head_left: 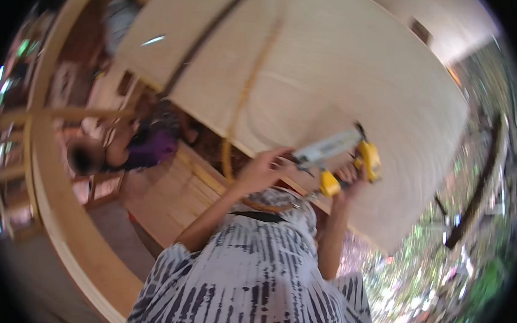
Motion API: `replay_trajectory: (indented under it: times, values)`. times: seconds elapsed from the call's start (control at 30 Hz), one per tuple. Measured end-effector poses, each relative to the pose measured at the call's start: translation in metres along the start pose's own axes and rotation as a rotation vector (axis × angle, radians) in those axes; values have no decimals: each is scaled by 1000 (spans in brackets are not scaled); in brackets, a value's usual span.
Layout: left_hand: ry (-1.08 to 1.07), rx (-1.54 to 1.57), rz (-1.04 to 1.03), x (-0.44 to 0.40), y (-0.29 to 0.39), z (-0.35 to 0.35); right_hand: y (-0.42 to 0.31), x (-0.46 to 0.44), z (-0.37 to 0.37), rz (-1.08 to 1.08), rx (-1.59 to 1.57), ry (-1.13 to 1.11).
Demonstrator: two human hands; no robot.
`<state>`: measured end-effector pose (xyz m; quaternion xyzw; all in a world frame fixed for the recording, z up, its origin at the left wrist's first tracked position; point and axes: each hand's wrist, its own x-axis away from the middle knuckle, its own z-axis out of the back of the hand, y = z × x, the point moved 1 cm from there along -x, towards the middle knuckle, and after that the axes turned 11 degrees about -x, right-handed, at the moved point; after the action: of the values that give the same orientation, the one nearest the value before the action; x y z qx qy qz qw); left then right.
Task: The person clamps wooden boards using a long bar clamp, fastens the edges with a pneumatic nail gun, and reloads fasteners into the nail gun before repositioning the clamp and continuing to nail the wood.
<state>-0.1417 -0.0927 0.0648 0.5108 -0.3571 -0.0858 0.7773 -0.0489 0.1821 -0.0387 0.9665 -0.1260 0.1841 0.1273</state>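
Note:
A yellow nail gun (371,160) with a long grey magazine (329,147) is held above the large pale panel (328,66). My right hand (351,177) is wrapped round its handle, near a yellow end piece. My left hand (270,169) has its fingers bent and closed at the left end of the magazine. Motion blur hides the exact fingertip contact. An orange hose (252,82) crosses the panel and comes down by my waist, where a fitting shows close to the gun.
A dark cable (209,33) also crosses the panel. At left, another person in purple (151,147) is beside a wooden board (172,195). Wooden framing (70,233) curves along the left. Outdoor ground with a log (480,185) lies beyond the panel's right edge.

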Motion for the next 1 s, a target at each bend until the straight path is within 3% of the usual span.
replay_trajectory:
  times: [0.07, 0.17, 0.23, 0.27, 0.33, 0.37, 0.4, 0.5, 0.63, 0.7, 0.73, 0.77, 0.83, 0.9, 0.93, 0.97, 1.0]
  values:
    - [52, -44, -116, -8, -4, 2, -9, -14, 8, -65, 11, -112]
    - [154, -68, -125, -28, -20, -11, -10, -18, 1, -67, 14, -159]
    - [45, -31, 55, -35, -19, -18, -28, -27, 24, -95, 2, -161]
    - [90, -41, 50, -35, -21, -23, -40, -28, 29, -118, -14, -165]
    - [129, -4, -44, -40, -42, -26, -44, -26, 29, -43, -13, -117]
    - [214, -132, -147, -39, -46, -14, -45, -27, 33, -9, -33, -74]
    - [230, -124, -87, -32, -32, 7, -45, -29, 33, -10, -55, -71]
    - [573, -189, -181, -39, -39, 87, -37, -26, 20, -120, -180, -116]
    - [1016, -283, -216, -85, -97, 257, -46, -31, 27, -136, -91, -149]
    - [1107, -283, -296, -114, -141, 347, -73, -30, 41, -27, 104, -45]
    - [1173, -326, -198, -125, -152, 391, -73, -29, 38, 0, 111, 0]
    - [1231, -367, -98, -136, -164, 429, -62, -20, 23, 233, 399, 179]
    - [1247, -508, -28, -162, -186, 497, -80, -13, 41, 421, 749, 499]
    - [1284, -627, 42, -191, -212, 566, -58, -1, 26, 481, 1073, 539]
    - [1247, -717, 9, -207, -225, 593, -55, 3, 26, 585, 1238, 628]
    - [1195, -806, -14, -217, -239, 611, -48, 12, 15, 622, 1416, 861]
    - [1185, -794, -4, -221, -247, 618, -85, 21, 32, 552, 1655, 877]
